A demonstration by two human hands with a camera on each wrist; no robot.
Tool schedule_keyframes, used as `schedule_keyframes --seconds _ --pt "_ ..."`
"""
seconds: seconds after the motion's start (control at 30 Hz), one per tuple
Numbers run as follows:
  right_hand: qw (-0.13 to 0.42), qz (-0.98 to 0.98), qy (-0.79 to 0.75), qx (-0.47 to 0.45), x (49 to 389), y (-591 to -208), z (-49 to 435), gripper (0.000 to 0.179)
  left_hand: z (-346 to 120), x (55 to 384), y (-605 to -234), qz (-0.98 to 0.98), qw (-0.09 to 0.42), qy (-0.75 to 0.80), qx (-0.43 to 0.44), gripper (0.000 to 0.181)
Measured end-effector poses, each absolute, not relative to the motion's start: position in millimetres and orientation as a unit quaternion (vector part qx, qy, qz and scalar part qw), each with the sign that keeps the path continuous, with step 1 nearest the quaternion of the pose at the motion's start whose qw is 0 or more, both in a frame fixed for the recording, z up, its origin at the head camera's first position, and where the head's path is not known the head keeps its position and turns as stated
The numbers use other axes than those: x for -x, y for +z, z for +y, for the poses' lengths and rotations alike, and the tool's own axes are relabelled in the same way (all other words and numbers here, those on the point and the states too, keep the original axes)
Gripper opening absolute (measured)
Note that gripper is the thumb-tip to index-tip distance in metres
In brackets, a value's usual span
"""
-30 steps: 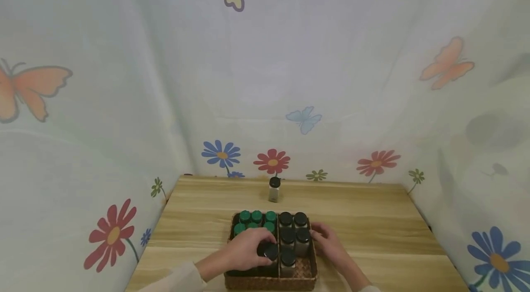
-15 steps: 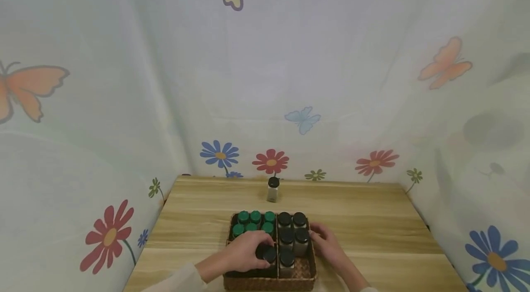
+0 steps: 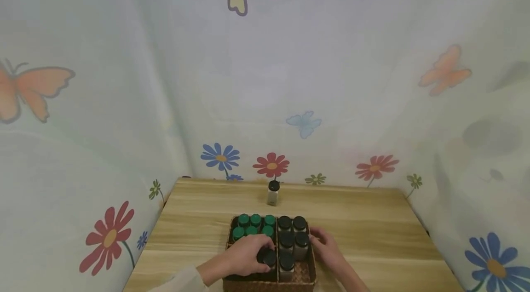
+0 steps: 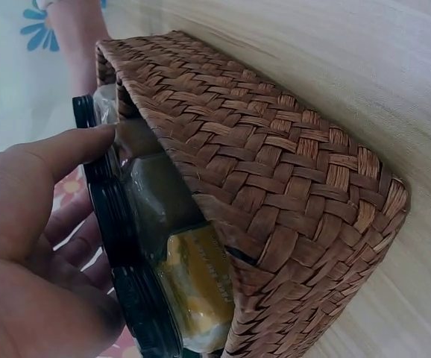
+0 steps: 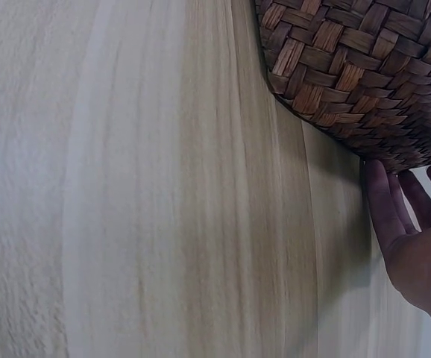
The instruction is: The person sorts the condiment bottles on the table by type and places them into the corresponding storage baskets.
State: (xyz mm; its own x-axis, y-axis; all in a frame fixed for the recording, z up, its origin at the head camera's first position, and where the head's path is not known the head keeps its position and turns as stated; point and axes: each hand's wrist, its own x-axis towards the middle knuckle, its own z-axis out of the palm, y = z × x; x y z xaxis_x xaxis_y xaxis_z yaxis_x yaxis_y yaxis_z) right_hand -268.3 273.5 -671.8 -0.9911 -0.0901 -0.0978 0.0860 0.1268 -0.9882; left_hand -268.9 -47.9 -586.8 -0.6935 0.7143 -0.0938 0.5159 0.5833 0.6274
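My left hand (image 3: 250,255) reaches into the front left section of a woven basket (image 3: 269,286) and grips a black-lidded jar (image 3: 269,259) there. In the left wrist view the thumb lies on one black lid, fingers behind the row; a jar with a yellow label (image 4: 200,280) sits at the near end. The hand hides much of that section. My right hand (image 3: 329,248) touches the basket's right side with extended fingers, as the right wrist view shows too. Several black-lidded jars (image 3: 299,224) fill most of the right section. Green-lidded jars (image 3: 243,220) stand at the back left.
One more black-lidded jar (image 3: 273,193) stands alone on the wooden table (image 3: 364,218), behind the basket. A pale curtain (image 3: 352,76) with printed flowers and butterflies encloses the table at the back and both sides.
Both hands keep their places at the basket, and the jars look unmoved. The head view has tipped slightly, so the scene sits a little lower.
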Motion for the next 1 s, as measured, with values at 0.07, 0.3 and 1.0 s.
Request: schedule_keyframes --seconds 0.07,0.3,1.0 --pt "0.064 0.75 -0.658 0.002 267.7 -673.3 274.2 0.052 -47.4 269.0 -586.1 0.874 0.175 0.29 -0.349 0.038" --pt "0.056 0.759 -0.648 0.006 267.5 -674.3 274.5 0.053 -44.4 267.7 -581.1 0.881 0.188 0.273 -0.338 0.038" --pt "0.043 0.757 -0.652 -0.013 266.0 -678.3 273.9 0.049 -32.4 279.5 -494.4 0.855 0.172 0.311 -0.377 0.05"
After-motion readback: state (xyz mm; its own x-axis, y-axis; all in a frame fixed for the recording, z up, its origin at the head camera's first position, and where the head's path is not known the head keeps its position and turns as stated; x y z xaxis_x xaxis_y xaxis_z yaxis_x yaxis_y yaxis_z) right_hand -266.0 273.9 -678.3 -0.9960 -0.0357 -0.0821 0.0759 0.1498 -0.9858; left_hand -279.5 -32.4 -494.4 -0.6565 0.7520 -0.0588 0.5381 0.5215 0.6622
